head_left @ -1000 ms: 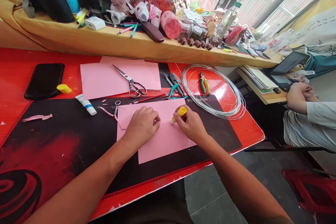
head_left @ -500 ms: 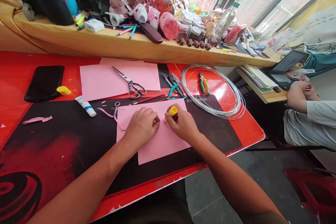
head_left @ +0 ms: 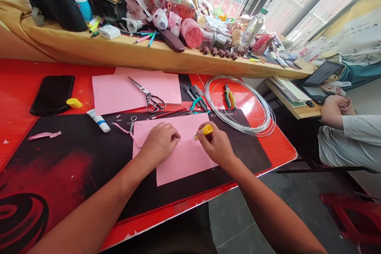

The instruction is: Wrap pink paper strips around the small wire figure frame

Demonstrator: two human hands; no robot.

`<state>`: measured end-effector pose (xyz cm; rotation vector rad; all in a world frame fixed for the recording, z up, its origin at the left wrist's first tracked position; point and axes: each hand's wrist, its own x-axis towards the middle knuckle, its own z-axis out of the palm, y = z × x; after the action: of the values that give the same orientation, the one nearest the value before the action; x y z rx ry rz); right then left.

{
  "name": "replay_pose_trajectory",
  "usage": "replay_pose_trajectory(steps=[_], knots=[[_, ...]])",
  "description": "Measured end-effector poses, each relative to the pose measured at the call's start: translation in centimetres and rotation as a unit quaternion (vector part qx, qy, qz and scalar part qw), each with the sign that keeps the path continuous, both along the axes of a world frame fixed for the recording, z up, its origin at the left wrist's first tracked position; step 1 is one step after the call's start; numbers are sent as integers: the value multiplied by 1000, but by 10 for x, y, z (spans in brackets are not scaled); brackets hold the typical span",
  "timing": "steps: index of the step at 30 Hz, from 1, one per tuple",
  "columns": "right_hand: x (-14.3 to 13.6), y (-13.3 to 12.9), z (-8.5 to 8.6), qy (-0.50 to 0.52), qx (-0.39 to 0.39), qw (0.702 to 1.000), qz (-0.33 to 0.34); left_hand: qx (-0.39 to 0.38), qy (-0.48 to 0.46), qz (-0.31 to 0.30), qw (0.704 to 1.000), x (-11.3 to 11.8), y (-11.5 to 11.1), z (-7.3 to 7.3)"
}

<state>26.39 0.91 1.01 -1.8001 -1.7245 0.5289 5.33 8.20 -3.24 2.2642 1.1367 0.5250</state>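
A pink sheet of paper (head_left: 178, 166) lies on the dark desk mat. My right hand (head_left: 218, 145) is closed around a yellow-based glue stick (head_left: 206, 129), tilted, its pale tip low over the sheet's right part; I cannot tell whether it touches. On the sheet's left part rests my left hand (head_left: 159, 139), fingers curled in; anything under them is hidden. Just left of it, a small wire figure (head_left: 131, 125) with a pink paper strip lies over the sheet's edge. The yellow cap (head_left: 74, 103) and a white-and-blue tube (head_left: 99, 121) are farther left.
Beyond the sheet lie scissors (head_left: 147, 94) on more pink paper (head_left: 111, 97), a red pencil (head_left: 169, 113), teal-handled pliers (head_left: 195, 105), a wire coil (head_left: 269, 121) and green-yellow pliers (head_left: 229, 97). A phone (head_left: 52, 94) is at left. Another person's arm (head_left: 333, 113) shows at right.
My right hand has moved right across the pink sheet with the glue stick, which now leans more to the side. My left hand stays in place.
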Motion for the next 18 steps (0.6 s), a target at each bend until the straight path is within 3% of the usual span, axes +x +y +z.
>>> replay_pose_trajectory(steps=[6, 18], knots=[[-19, 5, 5, 24, -3, 999, 44, -11, -4, 2, 1000, -1, 1, -1], [-32, 11, -8, -10, -17, 997, 76, 0, -2, 2, 1000, -2, 0, -4]])
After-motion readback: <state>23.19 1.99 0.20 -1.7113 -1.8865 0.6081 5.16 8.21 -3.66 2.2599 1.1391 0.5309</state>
